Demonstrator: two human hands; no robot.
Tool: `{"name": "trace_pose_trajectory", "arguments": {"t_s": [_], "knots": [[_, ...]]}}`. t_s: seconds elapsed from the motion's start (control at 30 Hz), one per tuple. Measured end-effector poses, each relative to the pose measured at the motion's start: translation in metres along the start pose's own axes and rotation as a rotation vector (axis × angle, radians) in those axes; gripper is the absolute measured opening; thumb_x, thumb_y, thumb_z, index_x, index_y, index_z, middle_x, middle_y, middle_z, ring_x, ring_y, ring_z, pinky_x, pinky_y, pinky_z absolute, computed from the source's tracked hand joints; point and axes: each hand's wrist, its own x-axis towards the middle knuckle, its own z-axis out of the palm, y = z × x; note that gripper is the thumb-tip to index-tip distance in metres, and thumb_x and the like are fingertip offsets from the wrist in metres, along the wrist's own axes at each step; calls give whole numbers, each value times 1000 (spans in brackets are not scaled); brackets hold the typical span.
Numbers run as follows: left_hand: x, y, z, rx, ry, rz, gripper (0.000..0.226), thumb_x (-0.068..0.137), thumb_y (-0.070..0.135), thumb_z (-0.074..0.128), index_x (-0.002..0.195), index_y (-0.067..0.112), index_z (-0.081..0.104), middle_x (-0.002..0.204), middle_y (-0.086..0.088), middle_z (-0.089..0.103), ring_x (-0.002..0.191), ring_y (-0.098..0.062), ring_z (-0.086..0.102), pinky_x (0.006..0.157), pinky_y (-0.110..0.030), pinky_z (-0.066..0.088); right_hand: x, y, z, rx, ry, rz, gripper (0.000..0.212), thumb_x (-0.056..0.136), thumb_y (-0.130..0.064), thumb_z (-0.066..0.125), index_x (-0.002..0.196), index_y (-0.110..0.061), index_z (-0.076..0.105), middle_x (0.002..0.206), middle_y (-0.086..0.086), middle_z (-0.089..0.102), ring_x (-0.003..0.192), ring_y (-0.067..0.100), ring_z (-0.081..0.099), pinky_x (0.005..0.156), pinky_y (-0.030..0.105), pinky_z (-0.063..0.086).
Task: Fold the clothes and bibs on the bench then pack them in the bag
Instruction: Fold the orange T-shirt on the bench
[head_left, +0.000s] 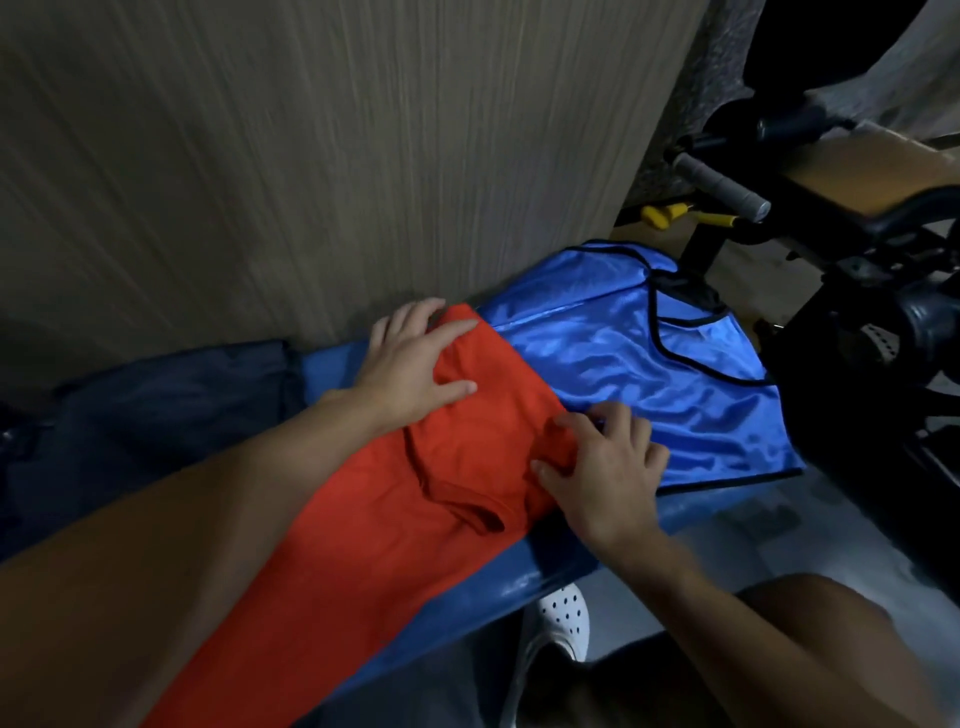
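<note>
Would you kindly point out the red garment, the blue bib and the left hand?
red garment (363, 545), head view, flat middle.
blue bib (675, 384), head view, shiny front.
left hand (410, 364), head view, back of hand.

Left grip (410, 364): flat on the shirt's far end, just before the wall.
Right grip (602, 467): nearer than the left grip and to its right, holding the shirt's right edge beside the bib.
Shirt (395, 519): on the counter, under both grips, running from the left grip toward the near left.
Bib (649, 364): spread on the counter right of both grips, left edge hidden by the shirt.
Counter (467, 603): under shirt and bib.
Wall (311, 156): behind the left grip, along the counter's back.
Cloth (156, 405): left of the left grip, against the wall.
Handlebar (719, 188): beyond the bib, well apart from the right grip.
Shoe (563, 618): on the floor (831, 530), nearer than the right grip, below the counter's edge.
</note>
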Motion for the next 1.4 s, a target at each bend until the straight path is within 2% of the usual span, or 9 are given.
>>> {"name": "trace_pose_trajectory", "arguments": {"t_s": [0.1,0.23,0.43,0.67,0.77,0.93,1.07,1.17,1.4], "knots": [[-13,-3,-19,-1,32,7,70,74,56,74,138,37,55,151,-4,39,140,-24,30,111,-44,21,-1,-6,0,-13,53,-56,50,76,-48,74,122,-31,61,128,2,42,119,25,33,100,43,22],[-54,-11,-55,-97,156,-105,61,73,60,63,125,29,65,132,3,54,127,-20,43,104,-38,29,-2,-38,-7,63,51,-236,40,79,-46,70,115,-30,64,122,-2,51,117,23,39,97,40,24],[-186,-38,-85,-163,387,-478,42,77,52,68,113,30,65,117,10,61,111,-21,56,95,-43,40,-11,-134,3,296,-187,-576,29,82,-38,72,109,-29,65,113,-7,62,112,17,52,95,36,31],[-338,-34,-98,-134,505,-946,40,78,38,79,112,22,65,115,-2,62,110,-29,56,97,-49,43,-49,-243,54,517,-497,-838,28,75,-32,78,101,-24,68,91,-12,63,95,17,62,94,50,46],[-377,-29,-90,-195,600,-1012,42,76,48,74,106,19,66,105,0,59,100,-25,58,90,-45,47,-63,-278,74,510,-601,-893,31,78,-28,80,106,-21,69,94,-13,64,98,15,63,97,46,47],[-408,-11,-73,-339,653,-1171,27,79,37,80,85,26,56,80,9,55,75,-12,57,68,-33,47,-80,-314,98,383,-740,-979,43,81,-30,79,120,-20,65,117,-7,64,110,10,55,102,35,46],[-419,-6,-59,-417,625,-1253,35,76,51,78,74,25,53,70,7,61,68,-11,61,67,-40,53,-87,-325,113,291,-790,-1013,56,81,-28,78,132,-17,58,128,0,62,122,15,52,107,37,43],[-418,-5,-59,-441,605,-1288,40,72,56,79,83,26,54,74,8,66,72,-8,64,70,-36,55,-87,-330,117,305,-779,-994,54,83,-22,77,133,-16,58,130,1,61,123,16,53,107,33,42],[-409,-4,-58,-663,676,-1312,38,73,28,88,92,26,55,78,-2,69,75,-15,68,74,-36,56,-86,-341,116,229,-777,-1006,66,84,-13,75,144,-15,46,122,0,59,105,11,53,93,20,40]]}}
